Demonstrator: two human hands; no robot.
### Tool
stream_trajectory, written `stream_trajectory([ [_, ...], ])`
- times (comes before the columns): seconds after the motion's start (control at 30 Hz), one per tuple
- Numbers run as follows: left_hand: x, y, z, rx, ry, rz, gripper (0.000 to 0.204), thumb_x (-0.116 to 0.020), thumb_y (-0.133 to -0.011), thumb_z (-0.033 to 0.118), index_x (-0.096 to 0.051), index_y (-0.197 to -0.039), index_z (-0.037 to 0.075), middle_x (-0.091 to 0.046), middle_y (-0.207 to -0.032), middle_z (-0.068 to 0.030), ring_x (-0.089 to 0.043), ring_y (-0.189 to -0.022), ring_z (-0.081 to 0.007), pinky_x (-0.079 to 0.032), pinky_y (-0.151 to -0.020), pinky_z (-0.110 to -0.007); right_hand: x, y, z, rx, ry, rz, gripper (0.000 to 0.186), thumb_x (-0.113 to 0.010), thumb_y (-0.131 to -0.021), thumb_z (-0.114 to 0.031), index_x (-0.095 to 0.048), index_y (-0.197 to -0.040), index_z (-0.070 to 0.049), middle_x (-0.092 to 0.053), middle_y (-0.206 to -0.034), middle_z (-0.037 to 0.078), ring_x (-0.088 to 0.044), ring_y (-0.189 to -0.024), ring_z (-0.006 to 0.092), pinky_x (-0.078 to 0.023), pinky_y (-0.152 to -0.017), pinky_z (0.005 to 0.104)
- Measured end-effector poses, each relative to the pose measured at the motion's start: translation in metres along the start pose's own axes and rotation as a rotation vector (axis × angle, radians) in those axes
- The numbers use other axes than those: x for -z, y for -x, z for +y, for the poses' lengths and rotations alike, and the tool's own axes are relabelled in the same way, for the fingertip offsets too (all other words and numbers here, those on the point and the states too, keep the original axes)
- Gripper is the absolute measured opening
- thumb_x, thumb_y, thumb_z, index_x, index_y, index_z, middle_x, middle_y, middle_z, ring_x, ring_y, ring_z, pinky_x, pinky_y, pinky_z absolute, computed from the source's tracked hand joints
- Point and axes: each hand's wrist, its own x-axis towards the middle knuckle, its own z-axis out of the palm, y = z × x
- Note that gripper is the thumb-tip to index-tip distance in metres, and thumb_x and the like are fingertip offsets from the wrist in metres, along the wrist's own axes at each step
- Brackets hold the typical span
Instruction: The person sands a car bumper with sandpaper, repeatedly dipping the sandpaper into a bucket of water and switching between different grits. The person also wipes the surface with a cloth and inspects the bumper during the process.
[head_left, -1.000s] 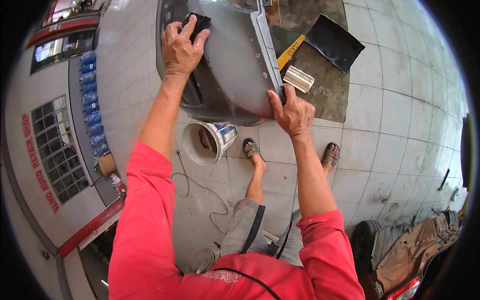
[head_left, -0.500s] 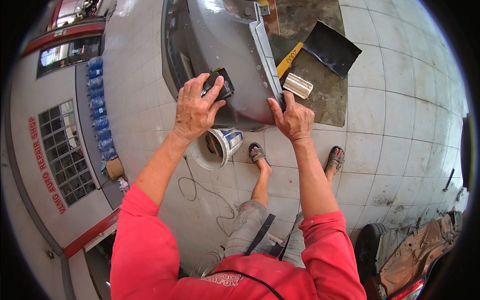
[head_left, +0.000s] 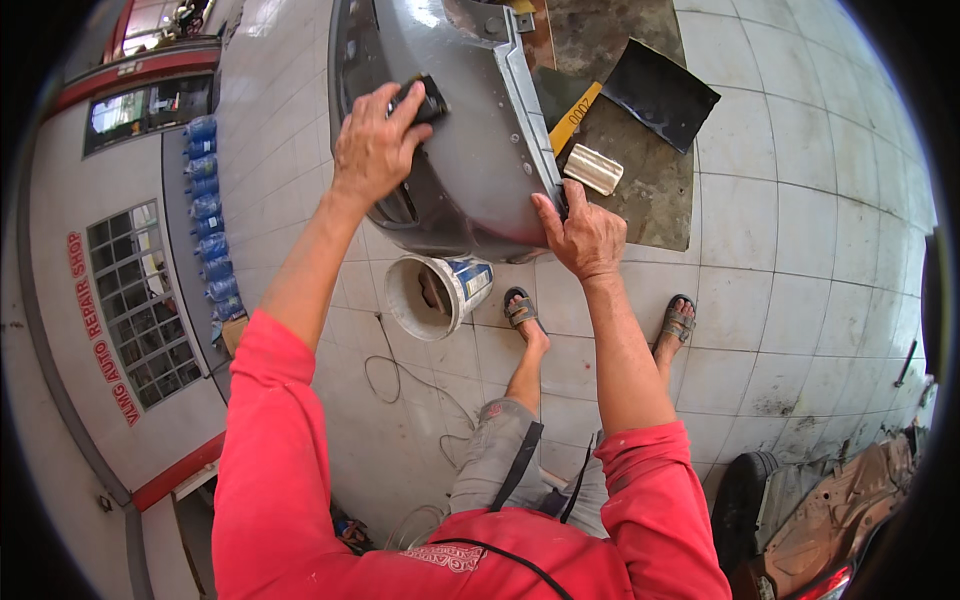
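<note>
My left hand (head_left: 378, 140) grips a black block (head_left: 428, 100) pressed on the curved face of a grey car bumper (head_left: 480, 150). My right hand (head_left: 585, 230) holds the lower right corner of the bumper, with thumb on the face and fingers at the flanged edge. Just to the right, on a stained mat (head_left: 655, 205), lie a pale ridged block (head_left: 593, 170), a yellow printed strip (head_left: 572, 118) and a dark square sheet (head_left: 660, 90). A white bucket (head_left: 405, 305), tipped toward me in view, is below the bumper, with something brown inside.
Blue water bottles (head_left: 208, 210) line the left wall near a gridded window (head_left: 135, 305). A cable (head_left: 395, 390) crosses the tiled floor (head_left: 760, 310) near my sandalled feet (head_left: 525, 315). Rusty metal car parts (head_left: 840, 510) and a dark round object (head_left: 740, 510) lie at lower right.
My left hand and the block moved down the bumper face from near its top, then back partway up and slightly left. My right hand stayed at the corner.
</note>
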Motion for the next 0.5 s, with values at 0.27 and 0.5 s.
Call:
stream_trajectory([
  [0.27, -0.011, 0.076, 0.082, -0.026, 0.18, 0.011, 0.067, -0.091, -0.081, 0.036, -0.073, -0.143, 0.019, -0.062, -0.135, -0.015, -0.061, -0.123, -0.036, -0.053, -0.103, -0.048, 0.0, -0.002, 0.009, 0.009, 0.044, 0.0, 0.051, -0.061, -0.105, -0.062, -0.067, -0.111, -0.012, -0.072, -0.065, 0.011, -0.074, -0.06, 0.0315, -0.056, -0.055, 0.0438],
  [0.5, -0.036, -0.024, -0.023, 0.189, -0.129, 0.243, 0.055, -0.08, -0.095, 0.04, -0.072, -0.143, 0.015, -0.063, -0.134, -0.0202, -0.061, -0.119, -0.0416, -0.051, -0.102, -0.052, -0.003, 0.002, -0.006, 0.031, -0.01, 0.036, 0.05, -0.062, -0.105, -0.062, -0.067, -0.113, -0.013, -0.073, -0.065, 0.012, -0.073, -0.059, 0.032, -0.056, -0.056, 0.0446],
])
